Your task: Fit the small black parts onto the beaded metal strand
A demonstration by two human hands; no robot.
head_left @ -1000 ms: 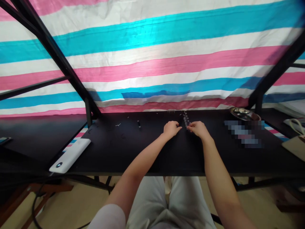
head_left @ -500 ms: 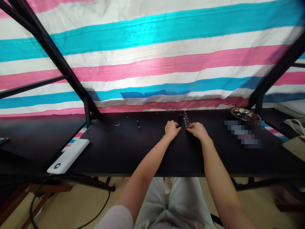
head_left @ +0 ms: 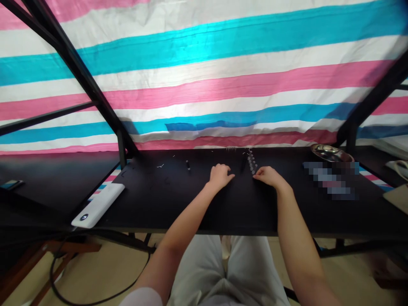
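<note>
My right hand (head_left: 267, 176) pinches the lower end of a narrow strip of clear, round, bead-like pieces (head_left: 251, 163), which lies away from me on the black table. What exactly the strip is, I cannot make out. To its left, my left hand (head_left: 220, 176) hovers low over the table with thumb and fingers apart, holding nothing. Between the two hands a thin dark stick-like item (head_left: 244, 162) is hard to see against the black surface. Small white curled bits (head_left: 250, 149) sit by the strip's far end.
A short dark tube (head_left: 188, 165) and white thread-like scraps (head_left: 160, 165) lie left. A white power bank-like device (head_left: 98, 205) rests at the table's left edge. At right are a shiny metal dish (head_left: 331, 153) and a blurred-out item (head_left: 331, 180). Black frame posts (head_left: 123, 146) rise behind.
My left hand has moved left, away from the strip, and its fingers have spread. My right hand has shifted slightly toward me, keeping its pinch at the strip's near end.
</note>
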